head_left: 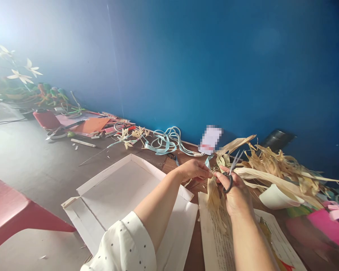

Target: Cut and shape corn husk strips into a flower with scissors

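Note:
My left hand (195,170) is closed, its fingertips pinching the top of a dried corn husk (214,195) that hangs below. Close beside it, my right hand (237,190) carries a pair of scissors (228,183) with black handles; the blades point up and away from the husk. The right fingertips meet the left ones at the husk's top, where the exact grip is partly hidden. Under the hanging husk lies a printed sheet (207,226). More dried husks (267,162) are heaped to the right of my right hand.
A white shallow box lid (113,188) lies left of my hands. Behind it are pale blue cords (172,139), husk flowers (127,137) and coloured paper (92,125). A white cup (279,196) lies tipped at right. A pink stool (14,210) stands left; a blue wall (214,64) rises behind.

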`<act>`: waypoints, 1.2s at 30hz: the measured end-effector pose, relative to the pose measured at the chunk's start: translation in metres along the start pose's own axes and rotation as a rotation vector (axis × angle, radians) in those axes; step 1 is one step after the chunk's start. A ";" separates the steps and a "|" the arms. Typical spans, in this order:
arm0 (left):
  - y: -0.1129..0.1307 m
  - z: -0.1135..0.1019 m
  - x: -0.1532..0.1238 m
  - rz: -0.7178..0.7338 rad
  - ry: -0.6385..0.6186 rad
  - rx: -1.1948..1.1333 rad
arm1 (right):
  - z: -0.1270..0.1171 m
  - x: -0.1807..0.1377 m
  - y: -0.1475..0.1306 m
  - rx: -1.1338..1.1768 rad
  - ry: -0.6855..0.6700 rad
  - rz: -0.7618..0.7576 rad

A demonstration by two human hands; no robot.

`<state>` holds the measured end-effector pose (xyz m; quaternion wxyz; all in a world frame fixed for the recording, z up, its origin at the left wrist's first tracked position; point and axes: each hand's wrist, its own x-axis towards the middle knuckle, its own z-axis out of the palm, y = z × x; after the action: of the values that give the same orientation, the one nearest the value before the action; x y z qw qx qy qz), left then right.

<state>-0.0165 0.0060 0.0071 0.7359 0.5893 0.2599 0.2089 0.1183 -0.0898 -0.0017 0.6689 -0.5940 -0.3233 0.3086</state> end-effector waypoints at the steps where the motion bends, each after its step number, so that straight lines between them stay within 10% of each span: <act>1: 0.000 0.000 0.000 0.000 -0.001 0.006 | 0.000 0.000 0.001 0.008 0.002 -0.013; 24: -0.005 0.013 0.005 0.114 0.077 -0.449 | 0.001 0.004 0.006 0.010 0.146 -0.094; 30: -0.001 0.012 0.003 0.174 0.118 -0.371 | -0.004 0.010 0.011 0.014 0.350 -0.156; 36: -0.004 0.013 0.006 0.142 0.148 -0.214 | -0.001 0.008 0.010 0.011 0.256 -0.159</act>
<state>-0.0039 -0.0011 0.0042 0.7570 0.5072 0.2472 0.3296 0.1235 -0.0823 -0.0113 0.7303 -0.5971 -0.2799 0.1783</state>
